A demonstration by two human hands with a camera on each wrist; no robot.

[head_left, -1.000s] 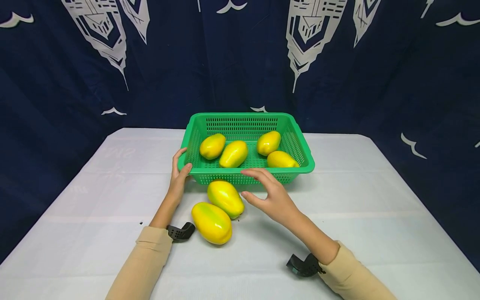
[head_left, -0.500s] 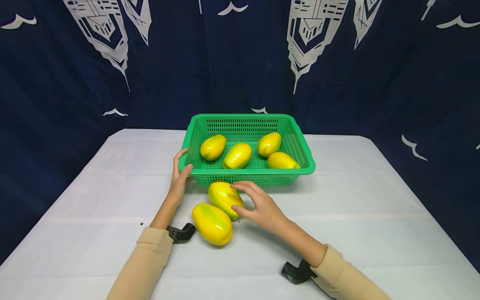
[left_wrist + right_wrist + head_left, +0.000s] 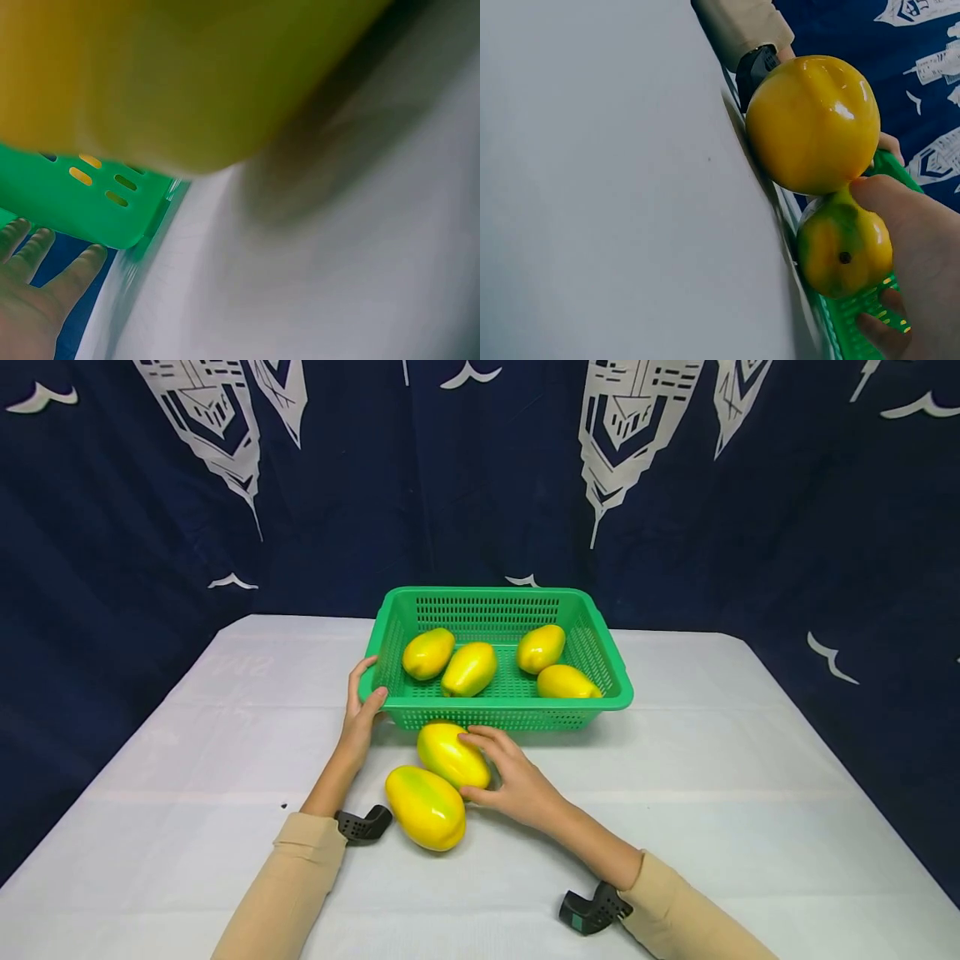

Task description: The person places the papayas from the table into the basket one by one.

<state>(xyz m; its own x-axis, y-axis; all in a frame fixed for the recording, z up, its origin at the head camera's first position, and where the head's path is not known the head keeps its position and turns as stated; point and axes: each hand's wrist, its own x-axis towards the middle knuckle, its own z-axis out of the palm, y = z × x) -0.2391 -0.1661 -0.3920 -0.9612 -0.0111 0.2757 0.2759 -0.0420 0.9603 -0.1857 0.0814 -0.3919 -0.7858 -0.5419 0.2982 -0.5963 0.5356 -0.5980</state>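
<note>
My left hand [image 3: 358, 720] grips the front left corner of a green plastic basket [image 3: 495, 702], thumb over the rim and fingers along the outer side. Just before the basket lies a glossy yellow papaya [image 3: 450, 753]. My right hand [image 3: 519, 783] curls round its right end, thumb on the near side and fingers on the far side. A second papaya [image 3: 425, 808] with a greenish stripe touches it, nearer to me. In the right wrist view the held papaya [image 3: 840, 255] shows green patches and a dark stem spot; the fingers' contact is partly hidden.
Inside the basket lie several papayas, two on the left, one of them this papaya [image 3: 470, 670], and two on the right. A white cloth covers the table [image 3: 712, 827]. Behind it hangs a dark blue curtain [image 3: 465, 485] with white prints.
My right hand has come down and left from the basket's front rim to the papaya and closed round it. A papaya inside the basket rocked slightly. My left hand stays at the corner.
</note>
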